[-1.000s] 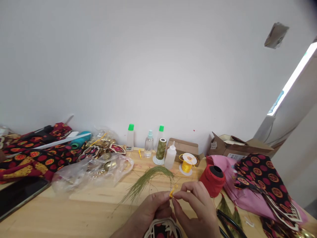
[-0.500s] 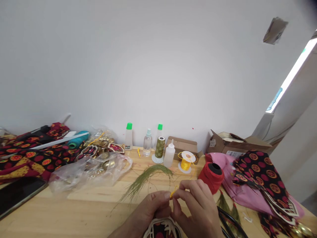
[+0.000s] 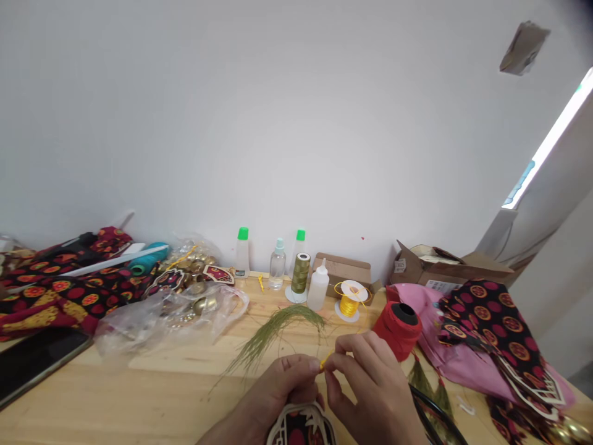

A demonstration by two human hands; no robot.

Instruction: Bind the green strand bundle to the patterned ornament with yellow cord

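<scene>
Between the fingertips of both hands is a short piece of yellow cord (image 3: 323,363). My left hand (image 3: 287,386) is closed, thumb and finger pinching the cord from the left. From the right, my right hand (image 3: 365,383) pinches the same cord with bent fingers. Just below, a wooden-framed ornament (image 3: 301,426) with dark patterned fabric hangs or rests by my left hand; its lower part is cut off by the picture's edge. A bundle of loose green threads (image 3: 273,330) lies on the table beyond my hands.
Behind stand a white squeeze bottle (image 3: 317,289), an olive thread cone (image 3: 301,274) and a yellow cord spool (image 3: 348,303). A red thread cone (image 3: 398,330) and black-handled scissors (image 3: 435,411) are at right. Leftward lie a plastic bag of bells (image 3: 185,312) and a phone (image 3: 39,364).
Both hands still pinch the yellow cord, with the fingers shifted only slightly. The ornament has moved a little lower left, and the whole view has shifted slightly.
</scene>
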